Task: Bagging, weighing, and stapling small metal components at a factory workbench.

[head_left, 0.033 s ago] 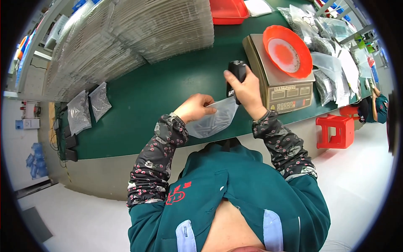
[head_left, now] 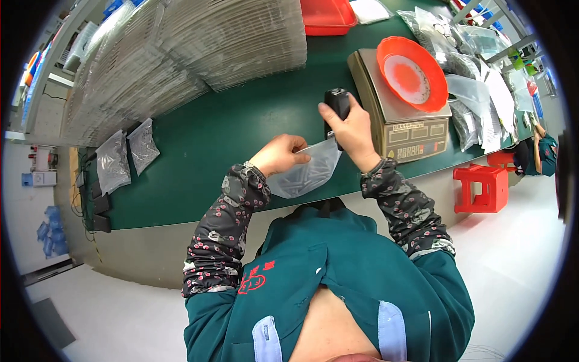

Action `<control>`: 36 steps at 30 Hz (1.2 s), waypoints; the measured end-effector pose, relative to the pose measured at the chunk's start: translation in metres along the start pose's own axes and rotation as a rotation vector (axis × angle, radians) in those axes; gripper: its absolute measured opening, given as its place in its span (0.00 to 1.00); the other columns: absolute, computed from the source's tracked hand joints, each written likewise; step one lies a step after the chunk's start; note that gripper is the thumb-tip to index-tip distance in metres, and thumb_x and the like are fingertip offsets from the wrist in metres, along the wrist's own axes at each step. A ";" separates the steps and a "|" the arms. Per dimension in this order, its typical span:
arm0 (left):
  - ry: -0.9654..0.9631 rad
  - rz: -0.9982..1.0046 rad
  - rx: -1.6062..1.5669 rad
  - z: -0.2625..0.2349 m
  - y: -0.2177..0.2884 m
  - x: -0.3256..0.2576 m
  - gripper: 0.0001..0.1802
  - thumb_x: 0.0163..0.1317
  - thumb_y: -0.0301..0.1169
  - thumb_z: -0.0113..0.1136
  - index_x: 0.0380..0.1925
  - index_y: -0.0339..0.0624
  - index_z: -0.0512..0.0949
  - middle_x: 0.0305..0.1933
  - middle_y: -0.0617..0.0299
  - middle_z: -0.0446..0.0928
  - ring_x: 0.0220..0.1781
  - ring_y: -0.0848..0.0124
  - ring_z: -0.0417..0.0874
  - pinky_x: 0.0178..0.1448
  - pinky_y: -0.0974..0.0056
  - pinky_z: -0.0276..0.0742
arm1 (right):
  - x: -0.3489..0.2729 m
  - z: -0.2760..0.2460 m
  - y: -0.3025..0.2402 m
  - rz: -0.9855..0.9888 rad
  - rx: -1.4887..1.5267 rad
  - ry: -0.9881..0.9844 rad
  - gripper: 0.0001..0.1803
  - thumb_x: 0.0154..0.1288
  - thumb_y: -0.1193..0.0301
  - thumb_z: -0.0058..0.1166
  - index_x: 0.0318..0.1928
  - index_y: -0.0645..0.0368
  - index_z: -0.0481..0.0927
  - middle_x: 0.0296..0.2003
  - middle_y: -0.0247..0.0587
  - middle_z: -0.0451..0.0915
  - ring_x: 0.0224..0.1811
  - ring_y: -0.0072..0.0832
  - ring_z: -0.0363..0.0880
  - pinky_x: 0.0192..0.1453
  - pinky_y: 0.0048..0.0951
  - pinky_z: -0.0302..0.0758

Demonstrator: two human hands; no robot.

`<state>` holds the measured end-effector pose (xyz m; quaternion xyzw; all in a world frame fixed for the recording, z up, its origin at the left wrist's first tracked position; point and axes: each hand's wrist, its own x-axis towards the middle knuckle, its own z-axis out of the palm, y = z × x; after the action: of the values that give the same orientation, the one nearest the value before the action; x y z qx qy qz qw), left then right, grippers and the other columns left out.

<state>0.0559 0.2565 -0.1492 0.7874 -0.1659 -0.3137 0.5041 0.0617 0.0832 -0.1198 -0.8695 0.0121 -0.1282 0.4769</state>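
Observation:
My left hand (head_left: 278,154) pinches the upper edge of a clear plastic bag (head_left: 309,176) near the table's front edge. Inside the bag are contents too faint to make out. In my right hand (head_left: 356,134) is a black stapler (head_left: 338,102), held upright with the fingers wrapped round it. Its lower end meets the bag's upper right corner; whether its jaws are pressed together is hidden by my fingers. Just right of that hand stands a beige weighing scale (head_left: 416,137), with an orange-red bowl (head_left: 409,75) on its metal plate.
Rows of stacked clear plastic trays (head_left: 232,42) fill the back left. Two filled bags (head_left: 113,163) lie at the left end of the green table (head_left: 199,163). A red bin (head_left: 329,17) is at the back, more bags (head_left: 437,36) at right. Beyond are a red stool (head_left: 480,188) and another person (head_left: 544,154).
My right hand and the stapler have shifted very slightly left. My left hand and the bag look the same.

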 end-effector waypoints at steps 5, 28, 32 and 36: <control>0.021 0.007 0.056 0.002 0.003 -0.001 0.13 0.47 0.32 0.60 0.29 0.32 0.75 0.25 0.54 0.76 0.28 0.66 0.75 0.35 0.63 0.69 | -0.007 0.005 -0.002 0.006 -0.038 -0.021 0.23 0.49 0.52 0.57 0.27 0.62 0.71 0.16 0.46 0.73 0.21 0.44 0.74 0.25 0.35 0.68; 0.195 0.048 0.235 -0.008 -0.008 -0.043 0.13 0.52 0.34 0.57 0.24 0.33 0.76 0.14 0.56 0.68 0.17 0.71 0.66 0.24 0.65 0.63 | -0.024 0.038 -0.024 0.052 -0.065 -0.047 0.24 0.48 0.51 0.58 0.28 0.62 0.73 0.20 0.48 0.76 0.25 0.45 0.77 0.28 0.37 0.71; 0.215 0.105 0.220 -0.006 -0.012 -0.043 0.13 0.52 0.35 0.57 0.23 0.33 0.76 0.13 0.56 0.67 0.17 0.72 0.66 0.24 0.65 0.63 | -0.024 0.044 -0.024 0.004 -0.035 -0.022 0.22 0.48 0.54 0.59 0.27 0.63 0.72 0.19 0.48 0.75 0.24 0.43 0.76 0.27 0.35 0.71; 0.246 0.107 0.235 -0.005 -0.011 -0.050 0.13 0.52 0.34 0.57 0.26 0.32 0.76 0.17 0.53 0.70 0.20 0.68 0.71 0.27 0.64 0.66 | -0.021 0.047 -0.023 0.018 0.023 -0.024 0.20 0.49 0.56 0.59 0.26 0.63 0.72 0.18 0.47 0.75 0.22 0.41 0.75 0.27 0.33 0.70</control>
<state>0.0217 0.2940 -0.1416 0.8635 -0.1799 -0.1660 0.4409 0.0500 0.1372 -0.1290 -0.8654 0.0127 -0.1134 0.4880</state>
